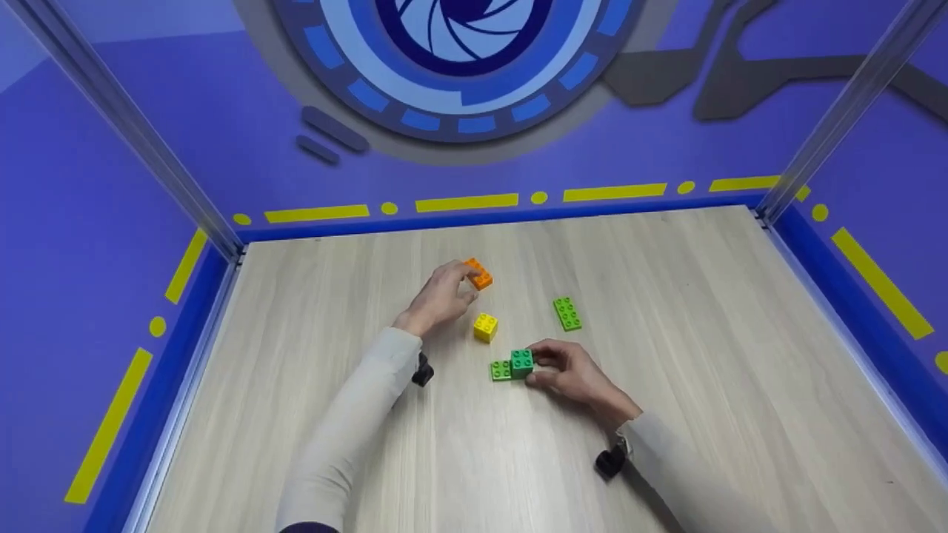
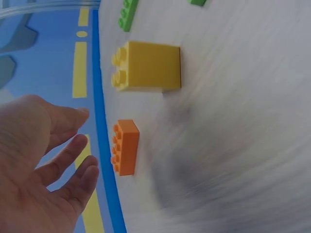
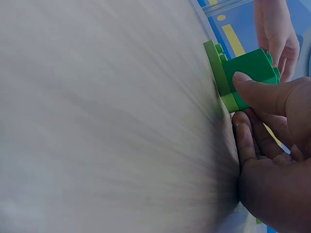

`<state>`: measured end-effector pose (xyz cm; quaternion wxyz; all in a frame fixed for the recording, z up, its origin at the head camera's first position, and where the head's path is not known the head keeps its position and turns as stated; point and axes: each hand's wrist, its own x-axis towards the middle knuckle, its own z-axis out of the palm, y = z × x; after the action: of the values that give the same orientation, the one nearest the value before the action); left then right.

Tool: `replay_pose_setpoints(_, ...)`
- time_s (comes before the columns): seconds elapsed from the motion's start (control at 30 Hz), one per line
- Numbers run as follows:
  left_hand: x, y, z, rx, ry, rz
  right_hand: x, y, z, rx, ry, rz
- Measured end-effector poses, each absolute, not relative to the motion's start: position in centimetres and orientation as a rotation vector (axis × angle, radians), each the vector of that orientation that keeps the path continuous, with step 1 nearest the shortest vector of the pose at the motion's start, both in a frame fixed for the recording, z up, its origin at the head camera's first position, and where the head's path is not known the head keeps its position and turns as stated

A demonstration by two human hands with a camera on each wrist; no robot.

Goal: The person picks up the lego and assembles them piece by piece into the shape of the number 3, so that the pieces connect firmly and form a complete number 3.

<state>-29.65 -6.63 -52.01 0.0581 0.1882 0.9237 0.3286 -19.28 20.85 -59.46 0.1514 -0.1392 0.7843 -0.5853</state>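
My left hand reaches over the table with straight, spread fingers. Its fingertips are just short of an orange brick. The left wrist view shows a gap between the left hand and the orange brick. My right hand pinches a dark green brick that sits on a light green plate. In the right wrist view the thumb presses on the dark green brick. A yellow brick stands between the two hands.
A light green flat brick lies to the right of the yellow one. The wooden table is walled in by blue and purple panels with yellow marks on three sides.
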Motion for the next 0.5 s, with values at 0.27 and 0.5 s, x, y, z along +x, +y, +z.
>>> replay_pose_setpoints(0.27,-31.8,-5.9,-52.6,0.522,2.835,0.952,-19.2,21.0,-59.4,-0.382,2.248,-1.687)
replay_pose_setpoints(0.5,-33.6,-6.1,-53.6,0.502,2.86,0.928,-19.3,20.6,-59.4,-0.367,2.232,-1.679)
